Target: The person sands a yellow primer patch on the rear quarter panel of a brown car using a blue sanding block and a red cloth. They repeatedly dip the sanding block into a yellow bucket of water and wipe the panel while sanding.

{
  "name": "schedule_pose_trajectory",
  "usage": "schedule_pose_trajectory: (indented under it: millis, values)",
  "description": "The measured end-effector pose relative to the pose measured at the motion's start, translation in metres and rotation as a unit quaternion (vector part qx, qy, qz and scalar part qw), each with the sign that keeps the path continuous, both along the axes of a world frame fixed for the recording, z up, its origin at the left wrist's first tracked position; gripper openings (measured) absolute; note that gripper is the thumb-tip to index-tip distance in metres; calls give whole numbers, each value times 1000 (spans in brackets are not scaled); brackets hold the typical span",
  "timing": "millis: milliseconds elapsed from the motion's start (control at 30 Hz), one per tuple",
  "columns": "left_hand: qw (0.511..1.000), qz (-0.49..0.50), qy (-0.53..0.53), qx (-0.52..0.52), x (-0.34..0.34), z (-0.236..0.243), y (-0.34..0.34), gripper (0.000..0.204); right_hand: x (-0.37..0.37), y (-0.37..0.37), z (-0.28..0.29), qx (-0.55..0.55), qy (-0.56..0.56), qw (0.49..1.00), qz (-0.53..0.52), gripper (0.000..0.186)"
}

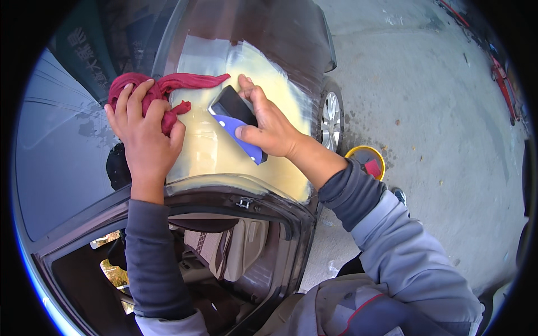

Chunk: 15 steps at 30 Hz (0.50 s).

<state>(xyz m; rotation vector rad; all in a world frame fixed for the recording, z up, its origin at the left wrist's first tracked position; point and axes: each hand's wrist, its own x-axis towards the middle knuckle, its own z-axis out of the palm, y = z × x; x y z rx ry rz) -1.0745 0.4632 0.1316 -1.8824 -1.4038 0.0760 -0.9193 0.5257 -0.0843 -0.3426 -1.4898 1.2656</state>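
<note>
My left hand (147, 131) is closed on a bunched, wet-looking red cloth (193, 81), pressing it against the car body beside the dark glass. One twisted end of the cloth trails right across the panel. In my right hand (274, 127) is a black sanding block (231, 105) with a blue sheet of sandpaper (240, 141) on it, dotted with pale holes. The block is tilted over the pale yellow filler-coated car panel (196, 151); whether it touches the surface I cannot tell. My right thumb lies on the blue sheet.
Below the panel is an open door frame (235, 203), with a beige seat (246, 246) inside. To the right are the car's wheel (332, 120) and a yellow-rimmed bucket (383, 167) holding a red piece. A red metal tool (502, 89) lies on the concrete floor (437, 112).
</note>
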Motion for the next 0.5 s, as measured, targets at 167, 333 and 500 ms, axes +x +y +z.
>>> schedule_pose_trajectory:
  millis: [167,333,500]
  values:
    - [1000,-5,-8,6,0,0,-1,21,-15,-46,-10,90,-18,996,-15,100]
    - [1000,3,0,5,1,0,-1,23,-3,-99,-11,91,-42,994,32,83]
    - [1000,12,-4,0,1,0,-1,23,8,-134,-21,82,-51,991,92,93]
